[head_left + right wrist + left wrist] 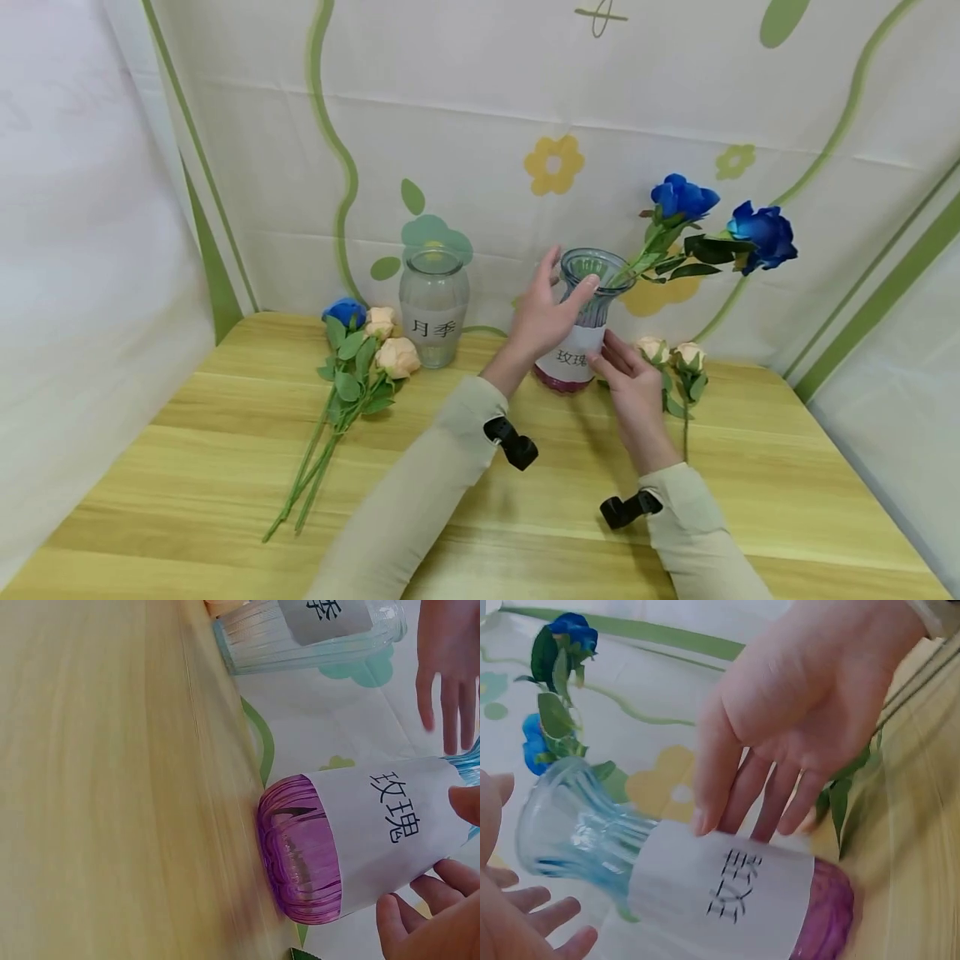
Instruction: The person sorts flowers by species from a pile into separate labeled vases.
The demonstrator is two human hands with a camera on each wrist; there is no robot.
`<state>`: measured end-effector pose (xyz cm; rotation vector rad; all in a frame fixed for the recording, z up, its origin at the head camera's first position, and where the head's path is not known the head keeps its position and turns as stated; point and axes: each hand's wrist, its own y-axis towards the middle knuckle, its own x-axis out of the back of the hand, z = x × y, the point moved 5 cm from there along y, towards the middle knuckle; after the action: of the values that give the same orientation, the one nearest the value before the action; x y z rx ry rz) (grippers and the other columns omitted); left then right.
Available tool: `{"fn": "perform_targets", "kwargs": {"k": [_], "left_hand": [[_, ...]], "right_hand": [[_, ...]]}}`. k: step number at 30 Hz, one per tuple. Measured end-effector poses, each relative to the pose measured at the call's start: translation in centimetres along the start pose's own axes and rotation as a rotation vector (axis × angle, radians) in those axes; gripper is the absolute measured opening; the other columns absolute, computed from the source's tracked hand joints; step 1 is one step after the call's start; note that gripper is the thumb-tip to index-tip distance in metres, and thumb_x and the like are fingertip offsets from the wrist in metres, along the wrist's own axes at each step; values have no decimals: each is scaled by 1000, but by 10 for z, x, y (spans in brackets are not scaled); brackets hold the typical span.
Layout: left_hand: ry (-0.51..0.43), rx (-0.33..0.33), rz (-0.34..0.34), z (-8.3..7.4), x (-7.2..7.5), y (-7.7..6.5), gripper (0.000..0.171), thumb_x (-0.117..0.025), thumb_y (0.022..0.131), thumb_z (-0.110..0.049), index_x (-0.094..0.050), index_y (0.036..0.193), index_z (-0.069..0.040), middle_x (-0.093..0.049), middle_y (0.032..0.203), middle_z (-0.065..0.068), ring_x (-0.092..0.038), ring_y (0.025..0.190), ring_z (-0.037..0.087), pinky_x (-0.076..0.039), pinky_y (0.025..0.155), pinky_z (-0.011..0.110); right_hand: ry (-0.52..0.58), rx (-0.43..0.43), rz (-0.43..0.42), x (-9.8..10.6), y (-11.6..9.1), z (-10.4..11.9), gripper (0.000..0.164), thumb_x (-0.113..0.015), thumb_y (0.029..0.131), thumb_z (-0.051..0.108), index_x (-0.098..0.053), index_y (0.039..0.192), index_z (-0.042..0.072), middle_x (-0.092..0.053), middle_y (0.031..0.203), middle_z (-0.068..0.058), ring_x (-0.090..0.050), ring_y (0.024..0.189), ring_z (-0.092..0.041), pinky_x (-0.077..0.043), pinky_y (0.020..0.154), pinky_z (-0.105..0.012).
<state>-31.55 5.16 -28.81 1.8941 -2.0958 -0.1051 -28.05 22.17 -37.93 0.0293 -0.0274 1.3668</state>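
A glass vase (592, 312), blue at the neck and purple at the base, stands at the back of the table with a white paper label (720, 892). Two blue roses, one upper (682, 198) and one lower (763, 237), lean out of it to the right. My right hand (637, 400) holds the vase low on its right side, thumb at the label's edge and fingers curving behind. Beside the neck, my left hand (551, 312) is spread around the left of the rim; the right wrist view shows its straight fingers (450, 705) close to the neck.
To the left stands a clear labelled vase (435, 308). In front of it lie long-stemmed flowers: a blue rose (345, 313) and peach flowers (397, 358). More pale flowers (688, 357) lie right of my right hand. A patterned cloth (480, 108) hangs behind the table.
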Motion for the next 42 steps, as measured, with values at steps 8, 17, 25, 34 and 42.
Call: {"fn": "perform_targets", "kwargs": {"k": [8, 17, 25, 34, 42], "left_hand": [[21, -24, -95, 11, 38, -25, 74, -70, 102, -40, -38, 164, -17, -51, 164, 2, -53, 148, 27, -48, 119, 49], [-95, 130, -180, 39, 91, -62, 58, -73, 101, -38, -55, 153, -20, -66, 146, -2, -62, 135, 22, -53, 113, 45], [-173, 234, -230, 58, 136, -89, 47, -72, 102, -29, -63, 145, -11, -68, 142, 9, -64, 128, 22, -55, 106, 32], [-109, 300, -398, 70, 201, -114, 44, -71, 103, -31, -67, 140, -7, -78, 118, -3, -73, 97, 2, -60, 89, 20], [-89, 372, -514, 92, 252, -132, 47, -71, 103, -27, -64, 143, -4, -74, 90, -24, -73, 85, -1, -59, 81, 15]], "right_hand": [[-19, -4, -29, 5, 1, 0, 62, -74, 101, 20, -52, 159, 17, -51, 165, -5, -49, 152, -17, -50, 112, -20], [-20, 7, -19, 4, 2, 1, 61, -74, 101, 16, -52, 158, 15, -51, 164, -7, -50, 151, -18, -48, 116, -24], [-31, -6, -20, 5, 3, 0, 61, -73, 101, 16, -52, 158, 14, -51, 164, -8, -50, 151, -19, -46, 119, -28], [-27, -18, -27, 1, 5, -2, 61, -73, 101, 13, -52, 158, 13, -53, 163, -9, -51, 150, -19, -44, 122, -33], [-16, -10, -35, 1, 5, -2, 60, -73, 101, 11, -53, 158, 12, -54, 161, -10, -53, 149, -19, -47, 119, -30]]}}
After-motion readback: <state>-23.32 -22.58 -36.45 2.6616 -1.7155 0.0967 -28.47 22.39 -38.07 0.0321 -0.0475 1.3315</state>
